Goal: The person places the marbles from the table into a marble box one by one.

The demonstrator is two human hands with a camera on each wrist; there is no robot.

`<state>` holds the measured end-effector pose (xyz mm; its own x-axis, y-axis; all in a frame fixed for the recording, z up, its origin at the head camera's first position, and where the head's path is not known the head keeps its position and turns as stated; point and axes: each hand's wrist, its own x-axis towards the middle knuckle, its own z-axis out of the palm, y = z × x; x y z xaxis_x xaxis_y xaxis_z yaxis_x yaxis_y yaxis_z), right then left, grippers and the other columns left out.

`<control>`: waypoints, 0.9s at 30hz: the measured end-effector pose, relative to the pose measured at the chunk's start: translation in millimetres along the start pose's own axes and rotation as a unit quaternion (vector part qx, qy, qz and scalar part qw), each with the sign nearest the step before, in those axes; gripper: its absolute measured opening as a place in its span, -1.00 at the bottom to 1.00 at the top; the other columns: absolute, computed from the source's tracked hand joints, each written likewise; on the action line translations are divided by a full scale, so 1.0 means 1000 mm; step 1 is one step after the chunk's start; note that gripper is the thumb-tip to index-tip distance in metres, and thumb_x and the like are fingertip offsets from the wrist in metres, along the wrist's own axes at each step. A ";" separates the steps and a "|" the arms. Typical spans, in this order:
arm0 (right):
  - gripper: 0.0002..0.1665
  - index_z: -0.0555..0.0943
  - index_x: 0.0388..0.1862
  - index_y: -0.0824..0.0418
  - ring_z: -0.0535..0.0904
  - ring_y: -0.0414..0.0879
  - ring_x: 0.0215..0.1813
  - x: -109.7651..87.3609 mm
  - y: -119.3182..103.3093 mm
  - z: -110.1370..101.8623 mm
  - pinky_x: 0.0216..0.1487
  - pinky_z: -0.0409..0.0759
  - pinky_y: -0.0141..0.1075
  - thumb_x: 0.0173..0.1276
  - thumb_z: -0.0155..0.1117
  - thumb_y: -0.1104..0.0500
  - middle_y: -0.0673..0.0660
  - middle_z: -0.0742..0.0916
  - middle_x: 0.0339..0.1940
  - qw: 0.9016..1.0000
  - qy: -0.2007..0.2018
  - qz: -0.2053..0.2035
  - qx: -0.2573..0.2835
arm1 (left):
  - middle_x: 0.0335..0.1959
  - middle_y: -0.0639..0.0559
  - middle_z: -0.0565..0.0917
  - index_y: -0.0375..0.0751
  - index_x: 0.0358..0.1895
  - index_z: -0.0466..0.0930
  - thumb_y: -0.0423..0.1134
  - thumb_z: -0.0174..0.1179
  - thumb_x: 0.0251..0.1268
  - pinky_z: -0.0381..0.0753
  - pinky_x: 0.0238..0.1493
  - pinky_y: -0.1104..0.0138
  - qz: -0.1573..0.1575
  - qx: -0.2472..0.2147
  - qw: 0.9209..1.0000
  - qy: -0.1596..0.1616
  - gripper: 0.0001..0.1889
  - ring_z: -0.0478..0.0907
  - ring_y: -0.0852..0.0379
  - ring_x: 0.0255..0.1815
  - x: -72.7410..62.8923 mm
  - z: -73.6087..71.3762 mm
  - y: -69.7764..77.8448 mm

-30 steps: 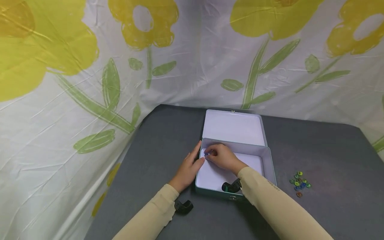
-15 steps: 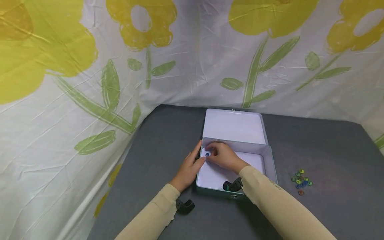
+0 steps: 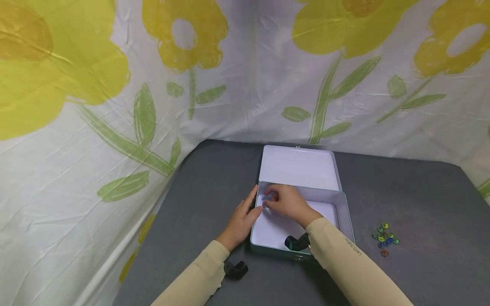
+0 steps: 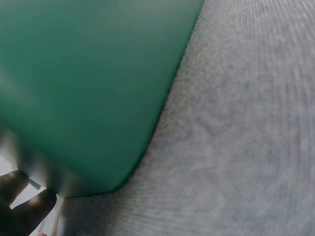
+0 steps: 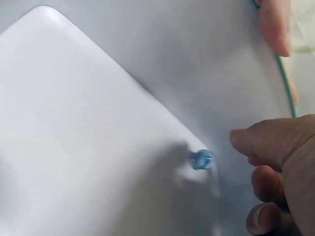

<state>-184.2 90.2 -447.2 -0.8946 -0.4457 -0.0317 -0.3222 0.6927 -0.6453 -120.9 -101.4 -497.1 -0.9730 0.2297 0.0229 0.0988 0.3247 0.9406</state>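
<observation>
A white-lined green metal box [image 3: 268, 231] stands on the table with its lid tipped back. In its far left corner lies a small blue glass-like bead [image 5: 202, 160], on the floor beside the wall. My right hand [image 3: 285, 202] reaches into the box by that corner. Its thumb and loosely bent fingers [image 5: 268, 183] are apart from the bead, with nothing between them. My left hand [image 3: 239, 221] holds the left wall, thumb over the rim and fingers along the outside. In the left wrist view the green outer wall [image 4: 88, 98] fills much of the picture, with dark fingertips [image 4: 37, 209] low at the left.
The lid [image 3: 298, 168] lies open behind the box. To the right, several small green, yellow, blue and brown glass-like pieces [image 3: 384, 236] sit in a loose cluster on the dark grey table [image 3: 421, 195]. A flower-printed curtain [image 3: 249, 85] hangs behind and at the left.
A second ago my right fingertips were at the bead; now they have drawn apart and it lies on the box floor. My left hand stays at the wall. The head view shifts slightly.
</observation>
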 end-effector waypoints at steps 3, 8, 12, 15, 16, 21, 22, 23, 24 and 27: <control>-0.73 0.75 0.02 0.23 0.44 -0.20 -0.56 -0.002 -0.006 -0.006 -0.48 0.44 -0.31 0.40 0.47 0.17 -0.03 0.61 -0.58 1.000 0.013 -0.008 -0.003 | 0.70 0.02 0.16 0.26 0.74 -0.01 0.00 -0.05 0.66 -0.16 0.61 -0.31 0.001 -0.003 1.000 0.002 -0.32 -0.07 -0.25 0.72 0.000 -0.001 0.001; -0.74 0.77 0.03 0.23 0.42 -0.20 -0.57 -0.007 -0.013 -0.015 -0.50 0.44 -0.31 0.46 0.43 0.12 -0.05 0.60 -0.56 0.999 0.043 -0.027 0.010 | 0.70 -0.01 0.17 0.27 0.74 -0.01 -0.01 -0.05 0.67 -0.11 0.58 -0.37 -0.004 -0.008 1.000 0.003 -0.32 -0.06 -0.29 0.71 0.000 -0.001 0.003; -0.74 0.77 0.03 0.23 0.42 -0.17 -0.55 -0.014 -0.017 -0.023 -0.49 0.43 -0.30 0.49 0.40 0.11 -0.03 0.60 -0.55 0.997 0.061 -0.024 0.042 | 0.70 -0.01 0.17 0.21 0.74 -0.02 -0.02 -0.06 0.67 -0.12 0.57 -0.39 -0.007 -0.004 1.000 -0.005 -0.32 -0.01 -0.30 0.70 0.000 0.000 0.001; -0.75 0.78 0.02 0.23 0.42 -0.13 -0.54 -0.019 -0.020 -0.029 -0.48 0.43 -0.27 0.50 0.39 0.12 -0.01 0.61 -0.56 0.994 0.088 -0.027 0.062 | 0.71 0.04 0.14 0.20 0.75 -0.04 0.00 -0.07 0.68 -0.14 0.59 -0.35 -0.003 -0.008 1.000 -0.010 -0.32 -0.01 -0.24 0.71 0.000 0.001 -0.001; -0.76 0.78 0.01 0.23 0.42 -0.13 -0.54 -0.020 -0.021 -0.031 -0.47 0.42 -0.28 0.51 0.39 0.13 -0.02 0.61 -0.56 0.993 0.097 -0.032 0.065 | 0.71 0.04 0.14 0.20 0.75 -0.03 0.01 -0.07 0.68 -0.15 0.59 -0.35 -0.001 -0.010 1.000 -0.008 -0.32 -0.02 -0.23 0.72 0.000 0.001 -0.001; -0.78 0.80 0.00 0.24 0.43 -0.13 -0.53 -0.024 -0.024 -0.037 -0.48 0.43 -0.29 0.51 0.38 0.14 -0.02 0.63 -0.54 0.986 0.134 -0.051 0.083 | 0.70 0.06 0.15 0.20 0.74 -0.01 0.03 -0.06 0.67 -0.17 0.62 -0.28 0.004 -0.010 1.000 0.001 -0.31 -0.03 -0.18 0.72 -0.001 -0.001 0.002; -0.79 0.80 -0.01 0.24 0.43 -0.14 -0.53 -0.025 -0.024 -0.038 -0.49 0.43 -0.30 0.51 0.38 0.15 -0.02 0.63 -0.54 0.985 0.141 -0.053 0.084 | 0.70 0.07 0.15 0.20 0.74 -0.01 0.04 -0.06 0.67 -0.18 0.64 -0.26 0.004 -0.007 1.000 0.002 -0.32 -0.02 -0.15 0.72 -0.001 -0.001 0.002; -0.80 0.81 -0.02 0.23 0.43 -0.14 -0.53 -0.027 -0.024 -0.039 -0.49 0.43 -0.30 0.51 0.38 0.16 -0.01 0.62 -0.53 0.984 0.148 -0.054 0.085 | 0.71 0.08 0.15 0.21 0.74 -0.01 0.04 -0.06 0.67 -0.19 0.64 -0.24 0.003 -0.004 1.000 0.001 -0.32 -0.02 -0.14 0.72 -0.002 0.000 0.002; -0.80 0.81 -0.03 0.23 0.43 -0.15 -0.53 -0.029 -0.025 -0.041 -0.49 0.42 -0.30 0.51 0.38 0.16 -0.01 0.63 -0.53 0.983 0.154 -0.056 0.088 | 0.71 0.10 0.14 0.21 0.74 -0.01 0.04 -0.06 0.68 -0.20 0.65 -0.21 0.002 -0.002 1.000 0.000 -0.32 -0.01 -0.11 0.72 -0.002 0.000 0.003; -0.83 0.81 -0.06 0.22 0.43 -0.15 -0.54 -0.035 -0.024 -0.046 -0.50 0.42 -0.32 0.51 0.39 0.18 0.01 0.63 -0.53 0.978 0.180 -0.054 0.096 | 0.71 0.15 0.11 0.22 0.74 -0.02 0.04 -0.07 0.68 -0.20 0.66 -0.20 -0.001 0.001 1.000 -0.001 -0.32 -0.03 -0.08 0.73 -0.002 0.001 0.002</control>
<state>-159.7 115.0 -395.0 -0.9204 -0.2588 0.2930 -0.3883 0.5182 -0.7620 -118.0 -100.4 -495.8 -0.9729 0.2304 0.0204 0.0972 0.3271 0.9400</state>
